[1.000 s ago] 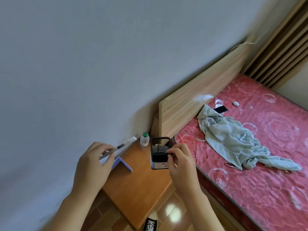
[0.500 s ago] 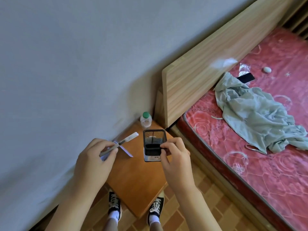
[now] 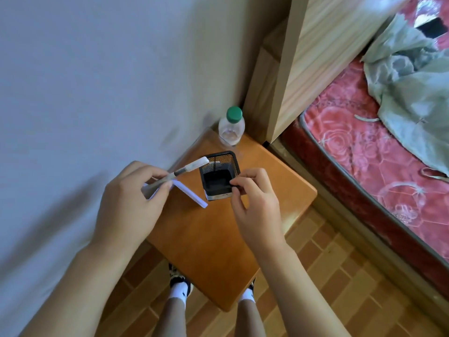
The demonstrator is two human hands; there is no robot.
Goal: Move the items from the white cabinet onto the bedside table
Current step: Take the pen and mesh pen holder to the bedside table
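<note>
Two feet in dark sneakers and white socks [image 3: 179,285], on brown tiled floor at the near edge of the orange-brown wooden bedside table [image 3: 209,251]. Left hand [image 3: 131,200]: fingers curled round a slim grey-and-white pen [image 3: 179,171] together with a folded pale lilac paper pad [image 3: 192,194], both held just above the table's left edge; half a second ago they hung lower and nearer, off that edge. Right hand [image 3: 255,200]: thumb and forefinger pinching the near right rim of a square black wire-mesh pen holder [image 3: 218,178], which now appears to stand on the table's middle-far part; a second ago it hung nearer the bed-side edge. Judgement: holder all but delivered, awaiting release; pen and pad next. Far corner, by the wall: small clear plastic bottle with green cap [image 3: 232,127], upright, just beyond the holder. Beyond: pale wooden headboard [image 3: 315,57], red floral mattress [image 3: 364,154], crumpled grey-green cloth [image 3: 413,93].
</note>
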